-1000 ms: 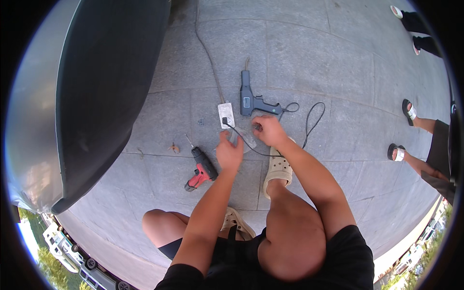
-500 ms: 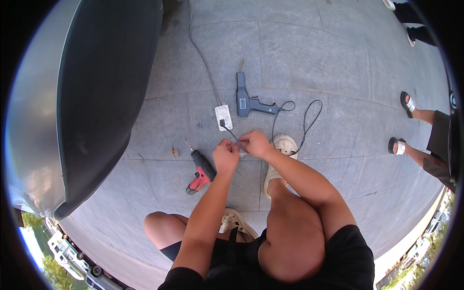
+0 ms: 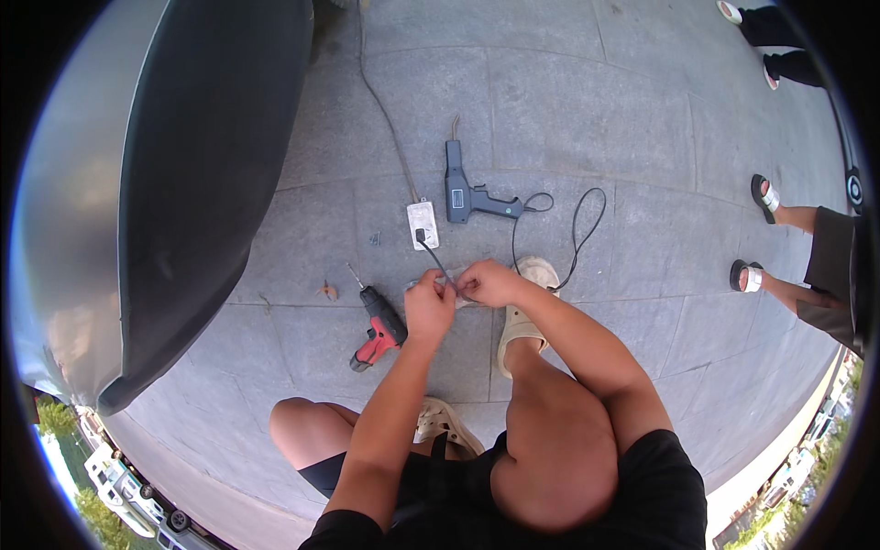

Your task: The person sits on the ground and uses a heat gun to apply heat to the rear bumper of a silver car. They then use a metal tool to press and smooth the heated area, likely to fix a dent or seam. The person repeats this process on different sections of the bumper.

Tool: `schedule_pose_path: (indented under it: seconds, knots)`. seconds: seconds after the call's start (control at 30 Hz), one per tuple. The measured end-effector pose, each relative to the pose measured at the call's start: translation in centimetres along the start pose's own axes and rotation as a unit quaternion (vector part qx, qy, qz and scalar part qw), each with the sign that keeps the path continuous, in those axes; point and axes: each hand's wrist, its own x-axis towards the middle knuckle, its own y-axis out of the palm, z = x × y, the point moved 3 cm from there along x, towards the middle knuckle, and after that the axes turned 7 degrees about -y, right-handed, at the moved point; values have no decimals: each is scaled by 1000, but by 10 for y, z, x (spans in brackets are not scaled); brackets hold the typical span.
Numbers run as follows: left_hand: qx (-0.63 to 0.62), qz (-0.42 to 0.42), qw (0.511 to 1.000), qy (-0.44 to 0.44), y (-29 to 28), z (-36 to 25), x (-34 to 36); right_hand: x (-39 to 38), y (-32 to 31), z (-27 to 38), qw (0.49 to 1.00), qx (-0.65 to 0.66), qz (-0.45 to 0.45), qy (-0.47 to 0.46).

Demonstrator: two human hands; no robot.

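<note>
The head view is showing both bare hands meeting near the middle, over the ground. The left hand (image 3: 429,307) is curling its fingers inward, apparently pinching the near side of a crinkled clear plastic bag (image 3: 475,302); the right hand (image 3: 490,282) is closing on the bag from the other side. Whether either is also holding a small part is remaining hidden. The step in hand is looking like two-handed fingertip work on the bag, and moving on would be calling for a steady, light pinch and care around the black cord (image 3: 434,258) running into the hands.

Grey stone paving (image 3: 568,110) is serving as the work surface outdoors. From the left, a large silver-and-black curved panel (image 3: 206,183) is looming over it, with parked vehicles (image 3: 115,477) showing beyond. A dry leaf (image 3: 328,291), a red-and-black cordless drill (image 3: 378,332) and a few small screws (image 3: 375,238) are lying on the paving, then a white power strip (image 3: 422,217) and a soldering-gun-style tool (image 3: 457,192). A beige clog (image 3: 523,330) is standing near the right hand; bystanders' feet in sandals (image 3: 753,280) are showing at far right.
</note>
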Motion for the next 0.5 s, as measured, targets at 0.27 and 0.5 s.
schedule_pose_path:
  seconds: [0.27,0.5]
  knots:
    - [29,-65,995,66,17,7,35,-21,-56,-25,949,-98,-292,69]
    - [213,24,977,-16,47,-8,64,11,-91,5,891,-361,-274,3]
